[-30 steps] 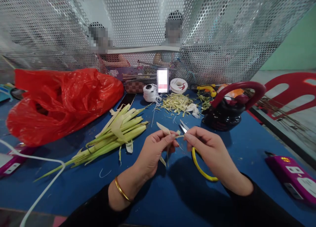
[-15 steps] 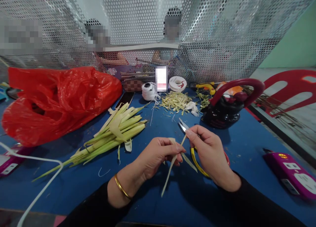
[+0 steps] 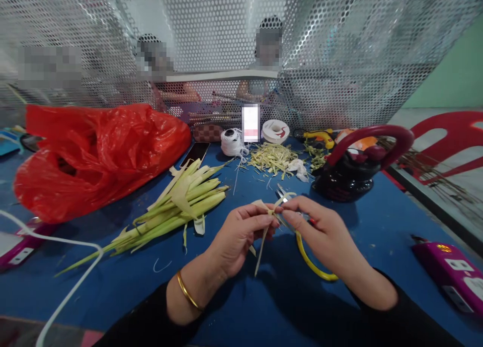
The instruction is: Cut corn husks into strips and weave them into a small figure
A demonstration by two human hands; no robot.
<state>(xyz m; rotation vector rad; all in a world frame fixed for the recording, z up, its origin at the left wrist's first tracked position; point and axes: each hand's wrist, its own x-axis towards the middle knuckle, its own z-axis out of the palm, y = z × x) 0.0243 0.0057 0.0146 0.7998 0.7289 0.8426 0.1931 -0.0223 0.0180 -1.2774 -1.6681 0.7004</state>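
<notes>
Between finger and thumb, my left hand point(image 3: 241, 233) pinches pale husk strips point(image 3: 261, 251) that cross at its fingertips, one end hanging down. My right hand point(image 3: 324, 231) is closed on part of the same strips, its fingertips close to the left ones, with a loop curving above them. Scissors point(image 3: 313, 269) with yellow and red handles lie on the table under and beside my right hand, blades pointing away. Left of my hands rests a bundle of green-yellow husks point(image 3: 181, 206).
A red plastic bag point(image 3: 101, 160) fills the left side. White string point(image 3: 232, 143), a ribbon spool point(image 3: 275, 131) and cut husk pieces point(image 3: 271, 159) lie behind. A black pot-like object point(image 3: 343, 178) and purple power strip point(image 3: 449, 271) stand right. Two people sit beyond the mesh.
My right hand's fingertips have moved closer to my left hand, and the strip now bends in a loop above them. The view has shifted slightly.
</notes>
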